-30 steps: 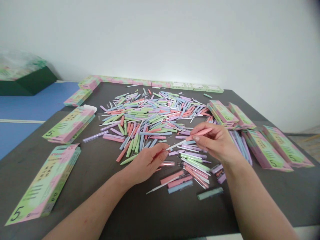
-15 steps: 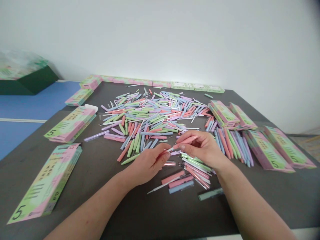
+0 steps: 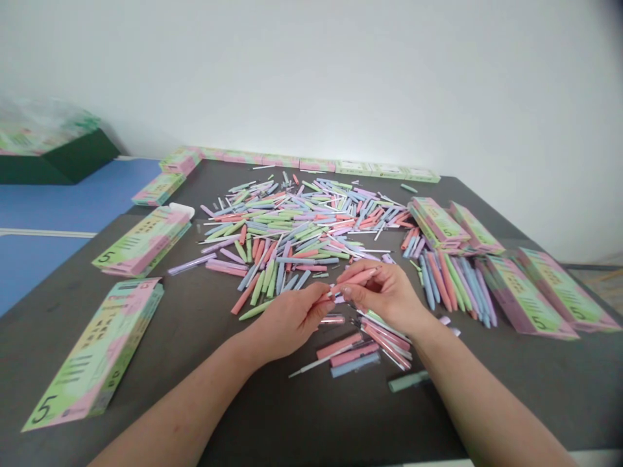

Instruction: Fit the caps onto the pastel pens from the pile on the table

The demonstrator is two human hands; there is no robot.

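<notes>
- A slim matte pink plastic stick (image 3: 357, 277) spans the small gap between the two hands, its upper end in the right hand's fingers and its thin lower end running into the left fingertips (image 3: 325, 305).
- The right hand (image 3: 384, 295) has its thumb and fingers together, clamped on the pink barrel.
- The left hand (image 3: 291, 319) has its fingers bunched together at the stick's thin end. That end is mostly hidden, so I cannot tell how much of it they grip.
- A short fingertip pinch with the hands this close looks like the steadiest hold. The thin end seems likely to bend under a sideways pull, so keeping the stick straight between the hands would matter.
- Just below the fingers, a short clear tube with a pink core (image 3: 333, 319) lies on the table, beside a loose group of pink, blue and white sticks (image 3: 346, 355).
- Above the fingers, a wide heap of pastel green, lilac, blue and coral sticks (image 3: 287, 233) covers the dark grey table top (image 3: 316, 415).
- Right of the fingers lies a fanned row of blue, coral, green and lilac sticks (image 3: 450, 285), then a pink-and-green card box printed with a 5 (image 3: 525, 298). A matching box (image 3: 95, 350) lies well left of the fingers.
</notes>
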